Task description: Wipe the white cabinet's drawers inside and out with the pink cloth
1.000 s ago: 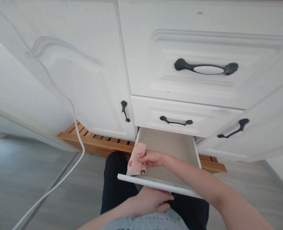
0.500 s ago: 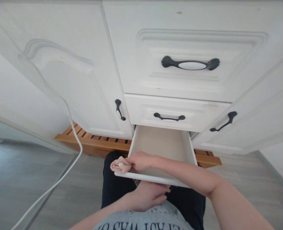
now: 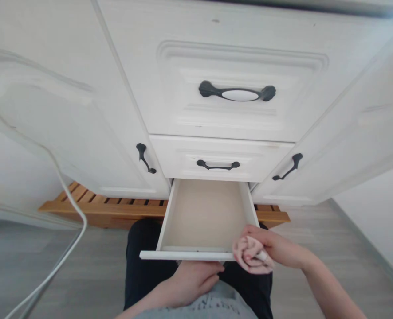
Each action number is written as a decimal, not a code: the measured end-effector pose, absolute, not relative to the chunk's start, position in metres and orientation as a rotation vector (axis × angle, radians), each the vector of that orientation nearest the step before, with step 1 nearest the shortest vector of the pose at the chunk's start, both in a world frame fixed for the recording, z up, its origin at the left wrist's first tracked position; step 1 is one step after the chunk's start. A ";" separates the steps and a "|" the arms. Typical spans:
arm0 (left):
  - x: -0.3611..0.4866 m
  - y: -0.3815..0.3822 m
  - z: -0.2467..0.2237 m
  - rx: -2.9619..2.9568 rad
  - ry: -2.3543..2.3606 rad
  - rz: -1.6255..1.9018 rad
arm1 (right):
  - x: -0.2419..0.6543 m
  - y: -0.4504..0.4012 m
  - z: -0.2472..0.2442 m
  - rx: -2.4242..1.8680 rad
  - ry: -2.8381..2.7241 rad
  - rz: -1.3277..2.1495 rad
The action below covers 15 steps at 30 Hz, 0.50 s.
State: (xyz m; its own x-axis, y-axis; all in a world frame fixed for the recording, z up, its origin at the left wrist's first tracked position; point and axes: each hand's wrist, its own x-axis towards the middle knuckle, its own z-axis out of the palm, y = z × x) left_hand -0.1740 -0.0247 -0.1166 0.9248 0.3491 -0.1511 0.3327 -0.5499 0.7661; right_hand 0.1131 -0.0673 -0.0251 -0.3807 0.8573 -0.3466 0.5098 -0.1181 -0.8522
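Note:
A pale pink cloth, bunched up, is in my right hand. That hand is closed around it at the right front corner of the pulled-out drawer, with the cloth against the top edge of the drawer front. The drawer is white with a beige bottom, and nothing lies on the part I can see. Just below the drawer front is my left hand, its fingers curled and pointing right. The drawer front hides what that hand grips.
Above the drawer are a closed small drawer and a larger closed drawer, both with dark handles. Cabinet doors flank them. A slatted wooden rack runs low behind my knees. A white cable hangs at the left.
My right hand has moved with the pink cloth from the drawer's left front corner to its right front corner. My left hand stays below the drawer front. The view has shifted somewhat right.

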 end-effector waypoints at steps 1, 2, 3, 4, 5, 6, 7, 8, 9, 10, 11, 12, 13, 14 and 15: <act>-0.174 -0.025 -0.117 2.204 0.492 -0.001 | 0.131 -0.086 -0.020 -1.619 -1.738 1.451; -0.174 -0.026 -0.117 2.219 0.503 -0.030 | 0.150 -0.106 -0.017 -1.731 -1.635 1.389; -0.174 -0.026 -0.117 2.238 0.517 -0.052 | 0.168 -0.126 -0.016 -1.818 -1.540 1.311; -0.174 -0.026 -0.118 2.253 0.530 -0.055 | 0.185 -0.145 -0.016 -1.870 -1.494 1.234; -0.173 -0.027 -0.118 2.267 0.542 -0.047 | 0.198 -0.163 -0.018 -1.911 -1.482 1.122; -0.172 -0.027 -0.119 2.282 0.554 -0.028 | 0.206 -0.178 -0.022 -1.949 -1.489 0.978; -0.171 -0.027 -0.120 2.297 0.568 0.000 | 0.209 -0.189 -0.027 -1.976 -1.514 0.829; -0.169 -0.027 -0.121 2.311 0.584 0.035 | 0.205 -0.196 -0.034 -1.994 -1.542 0.670; -0.167 -0.027 -0.122 2.325 0.599 0.073 | 0.194 -0.198 -0.042 -1.995 -1.577 0.507; -0.164 -0.027 -0.124 2.339 0.615 0.114 | 0.178 -0.196 -0.052 -1.997 -1.612 0.363; -0.162 -0.026 -0.125 2.351 0.631 0.152 | 0.159 -0.189 -0.062 -1.984 -1.643 0.203; -0.160 -0.025 -0.126 2.361 0.645 0.186 | 0.138 -0.179 -0.072 -1.969 -1.689 0.012; -0.158 -0.024 -0.127 2.367 0.659 0.217 | 0.116 -0.168 -0.081 -2.041 -1.691 -0.150; -0.157 -0.022 -0.129 2.374 0.662 0.241 | 0.096 -0.155 -0.088 -2.114 -1.697 -0.280; -0.157 -0.021 -0.130 2.379 0.657 0.262 | 0.077 -0.142 -0.094 -2.134 -1.726 -0.360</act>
